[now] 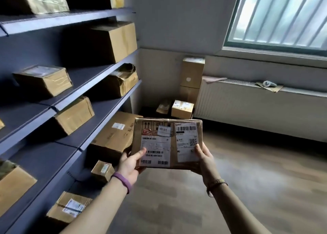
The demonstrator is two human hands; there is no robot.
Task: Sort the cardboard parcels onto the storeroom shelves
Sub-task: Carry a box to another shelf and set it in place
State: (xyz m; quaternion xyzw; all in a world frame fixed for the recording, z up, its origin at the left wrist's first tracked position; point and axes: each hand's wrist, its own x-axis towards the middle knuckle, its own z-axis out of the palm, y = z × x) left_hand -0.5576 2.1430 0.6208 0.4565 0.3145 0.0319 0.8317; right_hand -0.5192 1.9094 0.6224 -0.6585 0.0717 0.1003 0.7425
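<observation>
Two hands hold one flat cardboard parcel (167, 142) up in the air, over a brown wood floor (247, 180). The left hand (130, 164) grips its bottom left corner, thumb on a white label. The right hand (203, 160) grips the bottom right corner the same way. Dark shelves (99, 106) run along the left wall, with boxes spaced out on them and bare gaps between. A big box (115, 134) sits on the low shelf just beside the parcel. More boxes (192, 74) are piled in the far corner. A white radiator (247, 110) stands under the window (283, 16). The floor ahead is open.
</observation>
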